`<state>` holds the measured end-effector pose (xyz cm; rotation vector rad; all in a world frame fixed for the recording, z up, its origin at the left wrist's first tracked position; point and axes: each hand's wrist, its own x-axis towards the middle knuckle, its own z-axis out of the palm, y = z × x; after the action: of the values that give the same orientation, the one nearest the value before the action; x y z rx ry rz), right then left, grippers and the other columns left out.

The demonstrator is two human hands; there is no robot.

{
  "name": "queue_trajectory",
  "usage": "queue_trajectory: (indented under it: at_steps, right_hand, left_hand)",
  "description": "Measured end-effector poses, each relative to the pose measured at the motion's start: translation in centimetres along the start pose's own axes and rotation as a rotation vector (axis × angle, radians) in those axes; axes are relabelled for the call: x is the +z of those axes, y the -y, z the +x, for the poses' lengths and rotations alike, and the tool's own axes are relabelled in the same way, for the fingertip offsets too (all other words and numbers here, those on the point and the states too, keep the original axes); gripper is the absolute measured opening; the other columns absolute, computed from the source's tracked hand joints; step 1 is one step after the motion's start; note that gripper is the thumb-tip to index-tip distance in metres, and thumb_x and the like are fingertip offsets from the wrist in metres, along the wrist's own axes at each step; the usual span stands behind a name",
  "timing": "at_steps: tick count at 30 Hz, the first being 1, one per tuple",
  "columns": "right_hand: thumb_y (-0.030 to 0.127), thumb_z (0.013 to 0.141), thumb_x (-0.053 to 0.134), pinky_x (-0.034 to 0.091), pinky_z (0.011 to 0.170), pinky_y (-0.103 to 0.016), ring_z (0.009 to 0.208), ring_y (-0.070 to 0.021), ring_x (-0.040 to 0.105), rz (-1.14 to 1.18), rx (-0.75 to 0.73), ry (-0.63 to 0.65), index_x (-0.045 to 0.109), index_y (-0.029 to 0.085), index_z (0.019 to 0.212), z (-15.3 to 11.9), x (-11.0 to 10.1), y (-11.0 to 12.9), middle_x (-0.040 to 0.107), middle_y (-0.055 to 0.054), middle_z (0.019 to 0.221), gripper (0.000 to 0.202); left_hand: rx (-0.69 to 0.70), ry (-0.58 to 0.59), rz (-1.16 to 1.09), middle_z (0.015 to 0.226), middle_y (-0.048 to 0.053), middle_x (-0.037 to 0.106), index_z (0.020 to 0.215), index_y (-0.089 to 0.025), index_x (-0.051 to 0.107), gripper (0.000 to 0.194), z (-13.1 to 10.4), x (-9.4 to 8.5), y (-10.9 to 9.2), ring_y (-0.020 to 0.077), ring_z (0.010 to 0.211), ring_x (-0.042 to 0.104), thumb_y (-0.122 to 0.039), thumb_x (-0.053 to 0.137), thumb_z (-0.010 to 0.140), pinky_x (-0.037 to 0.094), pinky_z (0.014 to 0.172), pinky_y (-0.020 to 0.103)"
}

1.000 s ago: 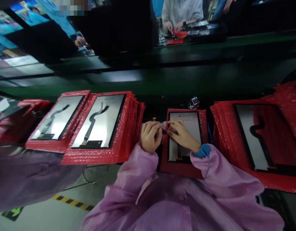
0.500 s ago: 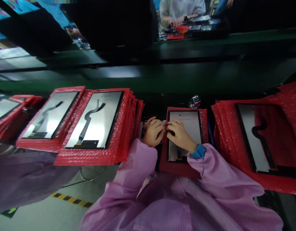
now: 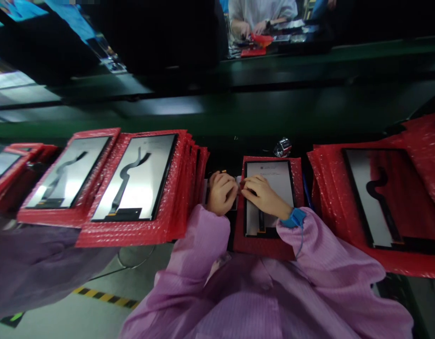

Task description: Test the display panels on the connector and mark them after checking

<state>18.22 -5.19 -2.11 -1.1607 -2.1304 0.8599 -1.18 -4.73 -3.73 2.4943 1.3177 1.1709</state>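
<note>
A display panel [image 3: 274, 179] with a dark ribbon cable lies face down on a red bubble-wrap sleeve [image 3: 298, 188] in front of me. My right hand [image 3: 261, 194] rests over the panel's left edge, thumb and fingers bent together. What its fingertips pinch, if anything, is too small to make out. Just left of the panel, my left hand [image 3: 222, 193] is curled with the fingers pressed together. Whatever lies inside that hand is hidden. Beneath and beside it, a small pale-edged item [image 3: 238, 181] shows only in part.
Stacks of red sleeves with panels on top stand to the left [image 3: 132, 179] and right [image 3: 374, 202]. Behind my panel sits a crumpled silvery piece [image 3: 283, 147]. A blue strap [image 3: 295, 218] with a cord circles my right wrist. Across the bench, a person [image 3: 261, 19] handles red material.
My two hands have drawn very slightly apart, their fingertips no longer meeting. The whole view has shifted a little. The panel and stacks stay in place.
</note>
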Motion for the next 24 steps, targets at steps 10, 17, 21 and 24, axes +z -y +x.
queue_trajectory:
  at_steps: [10,17,21,24]
  right_hand:
    - [0.02,0.092,0.044,0.033,0.107,-0.059,0.12,-0.0367,0.044,-0.276,0.419,-0.565,0.062,0.015,0.103,-0.8,-5.2,-3.9,0.059,-0.02,0.115,0.021]
    - [0.009,0.086,0.042,0.034,0.105,-0.059,0.115,-0.0366,0.043,-0.329,0.524,-0.616,0.059,0.015,0.089,0.2,-6.2,-6.3,0.055,-0.022,0.111,0.018]
    - [0.007,0.085,0.04,0.036,0.104,-0.054,0.11,-0.032,0.046,-0.214,0.487,-0.674,0.051,0.019,0.079,0.3,-6.8,-6.0,0.056,-0.018,0.105,0.017]
    - [0.015,0.092,0.037,0.044,0.095,-0.044,0.096,-0.0241,0.051,-0.082,0.425,-0.714,0.046,0.021,0.083,-0.1,-7.5,-5.3,0.056,-0.01,0.094,0.015]
  left_hand:
    - [-0.148,-0.084,0.013,0.146,0.019,0.043,0.148,-0.022,0.037,0.056,-5.2,-0.1,-6.6,0.0329,0.142,0.04,-0.04,0.054,0.098,0.041,0.113,0.056]
    - [-0.118,0.204,0.077,0.159,0.025,0.027,0.159,-0.022,0.022,0.075,-8.4,1.9,-8.8,0.0442,0.154,0.016,-0.039,0.06,0.096,0.037,0.113,0.069]
    - [-0.136,0.212,0.036,0.162,0.022,0.023,0.161,-0.027,0.018,0.079,-8.4,1.9,-8.1,0.042,0.156,0.012,-0.04,0.061,0.096,0.033,0.116,0.069]
    - [-0.166,0.223,-0.003,0.167,0.02,0.015,0.162,-0.028,0.013,0.086,-8.5,1.8,-8.0,0.0418,0.157,0.005,-0.041,0.064,0.094,0.03,0.117,0.069]
